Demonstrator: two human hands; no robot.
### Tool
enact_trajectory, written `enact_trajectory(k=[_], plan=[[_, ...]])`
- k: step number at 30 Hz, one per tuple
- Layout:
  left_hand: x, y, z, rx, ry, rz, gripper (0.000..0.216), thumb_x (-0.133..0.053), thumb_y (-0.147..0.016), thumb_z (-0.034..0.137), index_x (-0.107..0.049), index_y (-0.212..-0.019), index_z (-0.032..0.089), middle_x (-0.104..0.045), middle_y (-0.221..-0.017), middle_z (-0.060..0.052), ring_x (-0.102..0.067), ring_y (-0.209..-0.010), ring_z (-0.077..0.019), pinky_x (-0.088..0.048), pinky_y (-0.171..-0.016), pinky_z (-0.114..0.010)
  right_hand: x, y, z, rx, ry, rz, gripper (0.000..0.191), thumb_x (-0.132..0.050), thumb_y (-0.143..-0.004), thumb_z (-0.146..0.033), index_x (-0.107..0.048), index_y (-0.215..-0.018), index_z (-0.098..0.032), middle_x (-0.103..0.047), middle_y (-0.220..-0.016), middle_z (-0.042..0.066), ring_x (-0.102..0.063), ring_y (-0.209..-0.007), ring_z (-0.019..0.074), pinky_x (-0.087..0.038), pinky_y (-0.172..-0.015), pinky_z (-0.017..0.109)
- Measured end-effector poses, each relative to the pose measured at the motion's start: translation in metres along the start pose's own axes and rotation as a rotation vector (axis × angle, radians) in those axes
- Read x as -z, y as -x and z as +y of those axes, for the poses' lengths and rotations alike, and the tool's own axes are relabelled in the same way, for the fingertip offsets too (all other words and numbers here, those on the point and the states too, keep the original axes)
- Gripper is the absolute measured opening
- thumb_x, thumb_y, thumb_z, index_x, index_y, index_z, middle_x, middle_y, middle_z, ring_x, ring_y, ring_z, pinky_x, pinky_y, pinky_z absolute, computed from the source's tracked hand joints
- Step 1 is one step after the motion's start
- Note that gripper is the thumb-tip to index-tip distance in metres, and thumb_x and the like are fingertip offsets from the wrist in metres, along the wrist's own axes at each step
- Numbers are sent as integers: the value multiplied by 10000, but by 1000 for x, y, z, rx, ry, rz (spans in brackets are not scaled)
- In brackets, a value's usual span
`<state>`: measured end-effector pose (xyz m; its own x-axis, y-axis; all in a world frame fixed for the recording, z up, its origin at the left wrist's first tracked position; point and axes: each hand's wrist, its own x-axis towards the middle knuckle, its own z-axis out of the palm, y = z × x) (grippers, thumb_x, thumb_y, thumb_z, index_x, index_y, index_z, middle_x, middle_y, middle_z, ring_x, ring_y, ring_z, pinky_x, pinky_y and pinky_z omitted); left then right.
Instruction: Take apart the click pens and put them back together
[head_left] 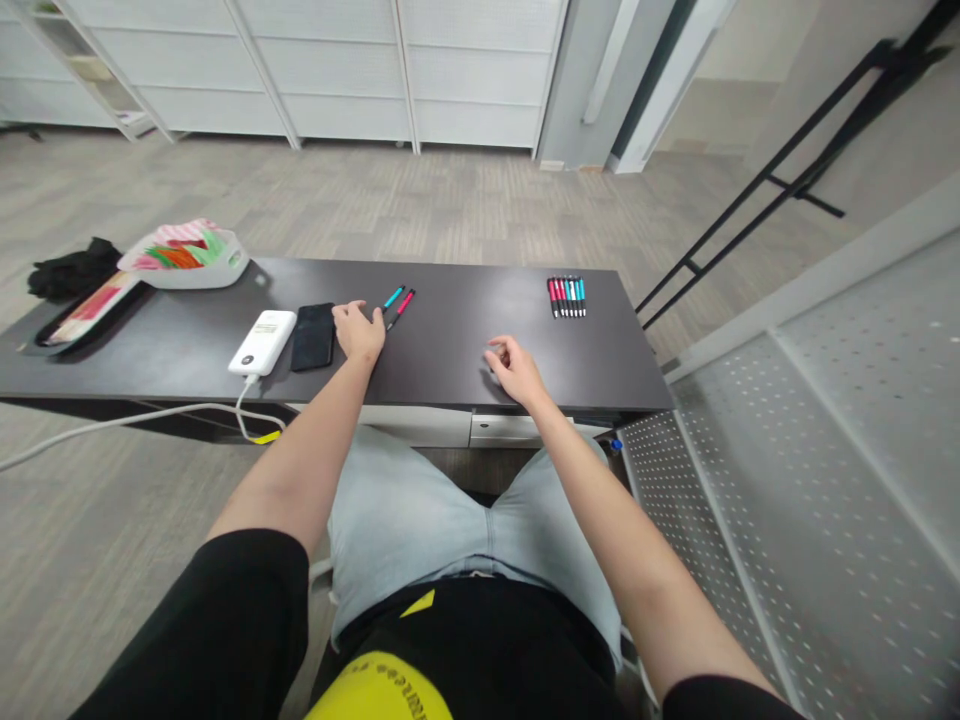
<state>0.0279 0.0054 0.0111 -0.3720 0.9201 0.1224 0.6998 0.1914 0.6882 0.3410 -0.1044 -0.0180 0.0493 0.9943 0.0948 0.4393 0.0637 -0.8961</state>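
Note:
My left hand [359,330] rests low over the dark desk, fingers loosely bent and apart, with nothing visible in it. Just to its right lie a blue pen [394,297] and a red pen [402,308], side by side at a slant. The thumb is close to the lower end of the blue pen; whether it touches cannot be made out. My right hand [514,368] hovers near the desk's front edge, its fingers half curled and apart, holding nothing. Beyond it, towards the right end, a neat row of red and blue pens [567,297] lies with tips towards me.
Left of my left hand are a black phone [312,337] and a white power bank [262,342] with a white cable [150,418]. Farther left sit a white basket [225,268], a black tray [94,320] and black cloth [73,268]. A perforated panel [750,480] stands right of the desk [457,320].

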Motion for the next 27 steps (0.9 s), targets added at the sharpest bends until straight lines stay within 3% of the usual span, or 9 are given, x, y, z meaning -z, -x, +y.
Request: enact_trajectory(k=[3, 8, 14, 17, 20, 24, 27], plan=[[-1, -7, -1, 19, -52, -19, 241, -687, -1180, 274, -815, -1341, 148, -669, -1720, -372, -610, -1721, -559, -450, -1456, -693, 0, 1, -3, 3, -18, 4, 99, -789, -1076, -320, -702, -1067, -366, -704, -825, -22, -726, -798, 293, -591, -865, 452], [3, -7, -4, -13, -61, -23, 80, -729, -1155, 275, -796, -1133, 237, -785, -1578, -299, -700, -1609, -544, -506, -1383, -721, 0, 1, -5, 4, -46, 10, 116, -809, -1058, -316, -711, -1023, -368, -691, -792, -28, -715, -792, 295, -579, -864, 459], [7, 22, 4, -174, 66, 45, 168, -623, -1233, 315, -772, -1164, 281, -833, -1461, -208, -782, -1431, -401, -554, -1359, -573, -1, -2, -2, 12, -97, 47, 102, -819, -1043, -335, -725, -1039, -373, -734, -825, -18, -720, -788, 293, -595, -867, 475], [-5, 56, 15, -294, 146, -39, 120, -756, -1168, 303, -776, -1051, 323, -881, -1352, -146, -802, -1375, -388, -556, -1354, -556, -3, -6, 3, 0, -135, 97, 146, -825, -1053, -370, -720, -1156, -374, -828, -992, 4, -702, -752, 265, -621, -857, 477], [-25, 89, 30, -353, 365, -233, 155, -840, -1082, 241, -806, -965, 337, -902, -1219, -122, -817, -1292, -411, -597, -1258, -596, -4, -9, 8, -28, -266, 183, 261, -851, -1051, -422, -704, -1261, -376, -862, -1147, 17, -641, -677, 225, -609, -744, 447], [-46, 114, 45, -327, 452, -378, 182, -899, -1018, 220, -831, -900, 341, -899, -1025, -63, -843, -986, -342, -673, -968, -522, -5, -11, 15, -51, -372, 233, 259, -846, -1061, -532, -670, -1143, -361, -845, -1146, 38, -571, -634, 209, -541, -632, 428], [-51, 118, 47, -301, 496, -441, 195, -947, -955, 211, -832, -867, 341, -885, -929, -35, -835, -902, -314, -683, -911, -494, -4, -10, 16, -44, -379, 240, 335, -853, -1025, -591, -636, -1143, -366, -819, -1118, 34, -544, -609, 202, -518, -599, 422]])
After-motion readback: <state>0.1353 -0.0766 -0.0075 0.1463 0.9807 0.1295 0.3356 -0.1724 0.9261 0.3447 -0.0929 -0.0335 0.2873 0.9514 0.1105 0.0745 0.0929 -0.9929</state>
